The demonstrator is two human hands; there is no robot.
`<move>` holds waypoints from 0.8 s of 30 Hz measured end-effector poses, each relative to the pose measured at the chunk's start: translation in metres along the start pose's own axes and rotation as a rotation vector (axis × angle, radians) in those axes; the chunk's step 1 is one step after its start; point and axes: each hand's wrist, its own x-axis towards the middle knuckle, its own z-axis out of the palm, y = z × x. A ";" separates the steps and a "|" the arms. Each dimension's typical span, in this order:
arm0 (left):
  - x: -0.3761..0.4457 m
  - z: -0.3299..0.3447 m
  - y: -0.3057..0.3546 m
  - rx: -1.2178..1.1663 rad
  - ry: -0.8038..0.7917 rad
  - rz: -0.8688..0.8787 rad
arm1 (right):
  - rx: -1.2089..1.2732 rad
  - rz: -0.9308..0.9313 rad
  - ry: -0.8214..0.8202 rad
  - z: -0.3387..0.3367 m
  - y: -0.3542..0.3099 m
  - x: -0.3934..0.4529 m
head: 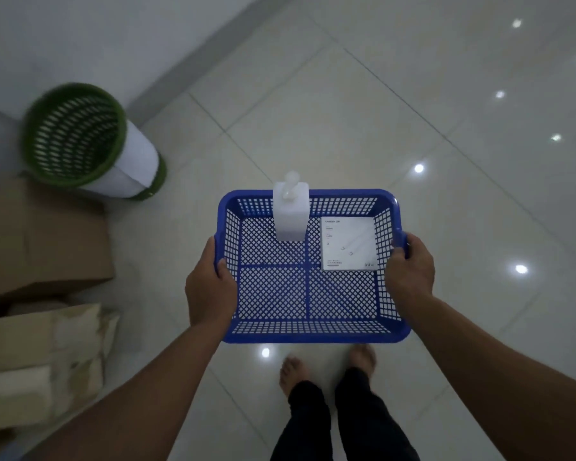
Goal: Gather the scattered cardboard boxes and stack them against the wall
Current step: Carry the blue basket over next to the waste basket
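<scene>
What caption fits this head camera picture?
Both hands, left hand and right hand, carry a blue basket past cardboard boxes.

I see a pale glossy tiled floor (363,94), with bright light spots reflected across it. A green mesh bin (80,138) with a white sheet wrapped around its side stands on it near the wall. Just beside the bin, toward me, a brown cardboard box (44,241) sits on the floor, and nearer still there are pale cardboard pieces (44,357). My two bare feet (293,372) stand on the tiles, well apart from the bin.
</scene>
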 end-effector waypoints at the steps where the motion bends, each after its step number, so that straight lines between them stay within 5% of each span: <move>1: 0.005 -0.020 0.001 -0.008 0.029 -0.034 | -0.025 -0.026 -0.028 0.010 -0.021 -0.003; 13: 0.037 -0.126 -0.039 -0.149 0.286 -0.418 | -0.274 -0.394 -0.332 0.136 -0.202 -0.032; 24: 0.130 -0.160 -0.146 -0.228 0.357 -0.624 | -0.419 -0.448 -0.421 0.329 -0.234 -0.039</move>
